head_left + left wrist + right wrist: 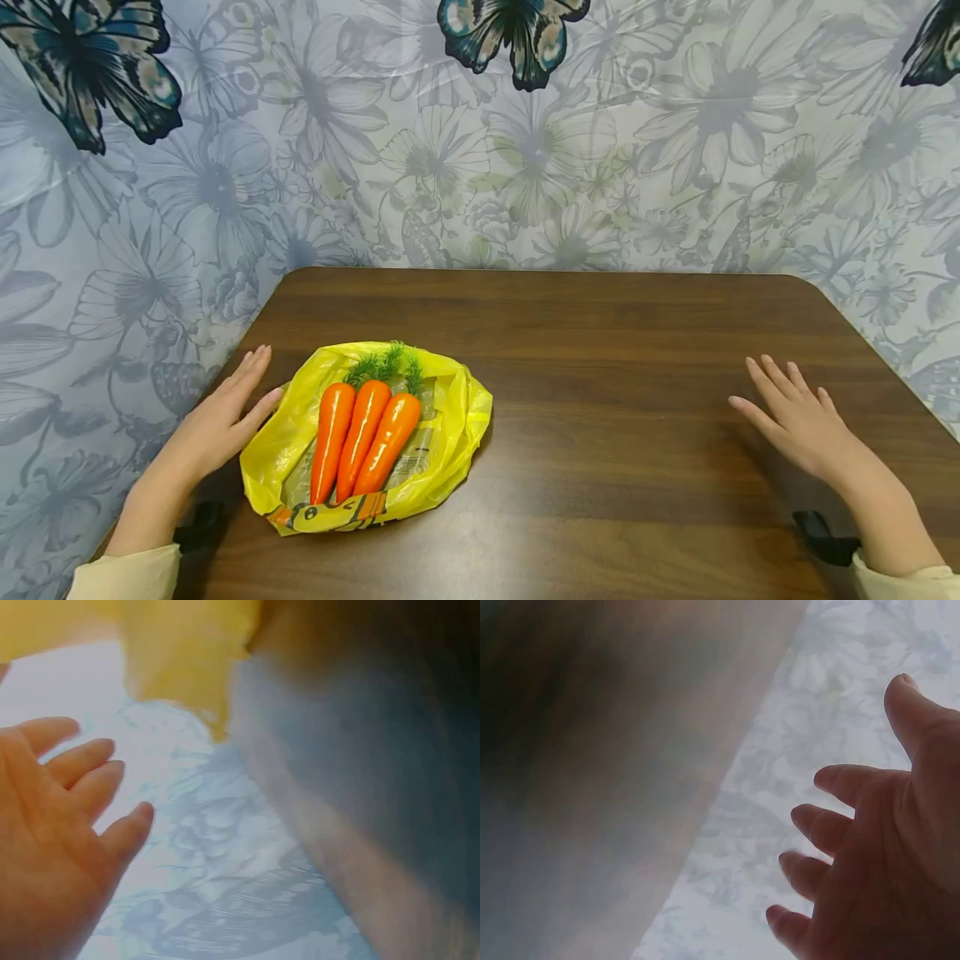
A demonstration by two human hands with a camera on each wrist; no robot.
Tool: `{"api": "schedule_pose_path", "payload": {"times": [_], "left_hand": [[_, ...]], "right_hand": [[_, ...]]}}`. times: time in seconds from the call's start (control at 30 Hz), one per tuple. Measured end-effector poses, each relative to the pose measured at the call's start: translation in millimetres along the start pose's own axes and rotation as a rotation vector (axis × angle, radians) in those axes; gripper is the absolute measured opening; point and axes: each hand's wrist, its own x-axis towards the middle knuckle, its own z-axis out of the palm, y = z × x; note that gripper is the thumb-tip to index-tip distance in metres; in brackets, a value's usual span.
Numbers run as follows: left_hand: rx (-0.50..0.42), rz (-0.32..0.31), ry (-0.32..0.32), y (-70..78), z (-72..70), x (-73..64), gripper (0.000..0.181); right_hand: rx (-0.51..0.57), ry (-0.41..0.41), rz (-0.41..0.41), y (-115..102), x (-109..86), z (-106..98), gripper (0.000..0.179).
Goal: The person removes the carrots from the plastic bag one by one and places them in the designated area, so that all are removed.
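Three orange carrots (365,437) with green feathery tops (386,364) lie side by side on a yellow plastic bag (461,425), whose rim is rolled down around them. Just left of the bag is my left hand (213,421), fingers extended; its thumb is at the bag's edge, and whether it touches I cannot tell. In the left wrist view the left hand (56,817) shows spread fingers, with the yellow bag (180,660) above. On the far right, my right hand (802,425) is held over the table, fingers spread. The right wrist view shows that hand (885,847) holding nothing.
A brown wooden table (600,375) with cut-off far corners stands against a wall (465,150) with a pale flower pattern. Dark butterflies (517,37) decorate the wall. Black wrist straps (825,537) show beneath the forearms.
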Motion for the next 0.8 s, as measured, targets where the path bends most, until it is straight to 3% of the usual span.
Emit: {"api": "schedule_pose_path", "payload": {"times": [0.3, 0.8], "left_hand": [[-0.215, 0.018, -0.035, 10.5, -0.3, -3.1, 0.06], [-0.389, 0.05, -0.073, -2.3, 13.1, -0.8, 0.06]], "right_hand": [[0.019, 0.025, -0.117, -46, 18.6, -11, 0.071], [-0.023, 0.071, -0.358, -137, 63.1, -6, 0.07]]}}
